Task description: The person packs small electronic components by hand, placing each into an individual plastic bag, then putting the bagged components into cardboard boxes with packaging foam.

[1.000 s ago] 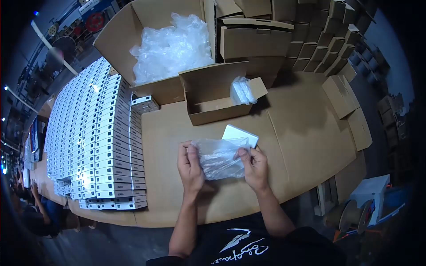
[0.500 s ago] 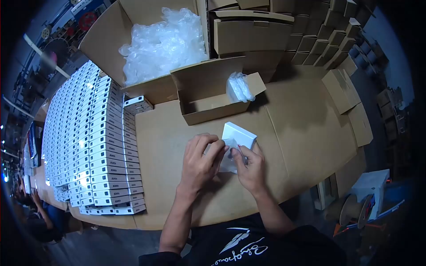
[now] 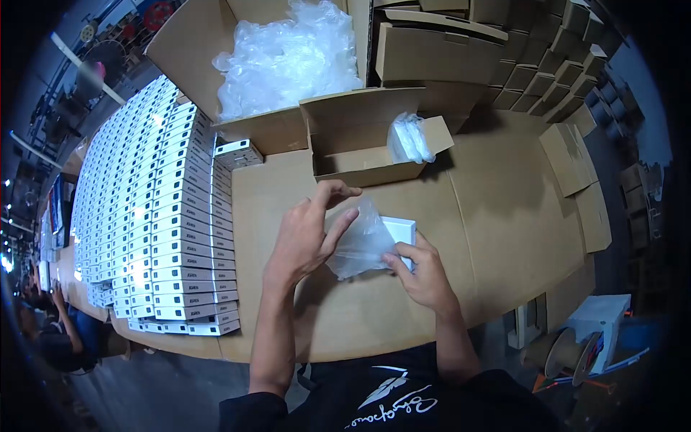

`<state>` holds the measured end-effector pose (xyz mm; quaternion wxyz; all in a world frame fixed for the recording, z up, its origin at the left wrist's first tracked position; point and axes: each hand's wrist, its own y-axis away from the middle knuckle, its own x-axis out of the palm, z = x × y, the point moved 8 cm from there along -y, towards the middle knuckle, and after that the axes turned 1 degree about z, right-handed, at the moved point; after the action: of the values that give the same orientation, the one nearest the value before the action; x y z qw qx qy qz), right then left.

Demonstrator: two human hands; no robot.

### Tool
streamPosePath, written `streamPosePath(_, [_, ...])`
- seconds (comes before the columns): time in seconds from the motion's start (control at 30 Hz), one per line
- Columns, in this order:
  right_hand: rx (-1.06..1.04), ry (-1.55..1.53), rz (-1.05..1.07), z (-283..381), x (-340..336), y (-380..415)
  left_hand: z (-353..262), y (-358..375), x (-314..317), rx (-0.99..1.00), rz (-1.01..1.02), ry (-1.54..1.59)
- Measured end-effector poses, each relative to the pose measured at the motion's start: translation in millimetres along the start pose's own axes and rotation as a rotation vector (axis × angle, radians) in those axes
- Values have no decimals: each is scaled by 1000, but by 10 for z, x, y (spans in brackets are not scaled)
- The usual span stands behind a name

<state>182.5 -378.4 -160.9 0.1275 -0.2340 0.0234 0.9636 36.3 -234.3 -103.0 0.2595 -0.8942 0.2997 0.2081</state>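
My right hand (image 3: 425,275) grips a flat white box (image 3: 401,230) by its lower right side, thumb across its front. A clear plastic bag (image 3: 362,241) spreads leftward from the box, overlapping its left part, its edge close to my right thumb. Just left of the bag, my left hand (image 3: 306,232) is raised with thumb and index finger apart. Its thumb tip overlaps the bag's upper edge in this view. Beyond both hands stands an open brown carton (image 3: 353,175) with plastic-wrapped pieces (image 3: 410,139) at its right end.
A large block of stacked white boxes (image 3: 169,237) fills the table's left side, with one box (image 3: 238,153) lying apart behind it. A big carton at the back holds a heap of clear bags (image 3: 288,65). Folded brown cartons (image 3: 439,54) stand back right. A person (image 3: 61,327) is at far left.
My left hand has come off the box and bag, moving left with its fingers spread. The bag now lies spread out beside the box, which has turned upright in my right hand. The view has shifted slightly.
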Motion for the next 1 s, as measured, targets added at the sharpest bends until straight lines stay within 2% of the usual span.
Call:
streamPosePath(0.07, [96,-267,-26,-107,45,3,36,8,-131,72,-159,71])
streamPosePath(0.1, [145,-400,-39,-162,69,6,151,98,-190,-46,-254,147])
streamPosePath(0.13, [140,-449,-49,-170,71,-2,297,171,-167,-82,-336,337])
streamPosePath(0.2, [131,-545,-70,-196,69,-18,334,252,-68,-56,-288,431])
streamPosePath(0.23, [101,-509,-54,-225,83,-4,268,258,-31,-32,-236,349])
streamPosePath(0.27, [66,-473,-36,-277,86,-11,175,262,-49,106,-196,205])
streamPosePath(0.33, [28,-453,8,-267,89,-7,55,213,-98,222,-219,178])
streamPosePath(0.43, [14,-449,108,-256,111,24,126,117,-155,293,-181,353])
streamPosePath(0.53, [-55,-404,134,-154,105,33,177,147,-304,383,-332,128])
streamPosePath(0.6, [11,-472,79,-253,137,33,227,192,-432,315,-450,172])
streamPosePath(0.67, [50,-561,22,-310,157,6,290,192,-421,175,-644,430])
streamPosePath(0.7, [50,-547,-3,-368,163,-3,398,221,-276,50,-476,557])
streamPosePath(0.73, [31,-530,-41,-389,153,-24,437,270,-88,-60,-331,888])
streamPosePath(0.8, [-5,-498,-119,-388,148,-62,391,461,191,-229,-199,922])
streamPosePath(0.9, [-55,-419,-102,-288,188,-99,419,488,369,-327,-22,630])
streamPosePath(1.0, [-97,-384,-71,-249,136,-101,369,421,370,-314,-27,545])
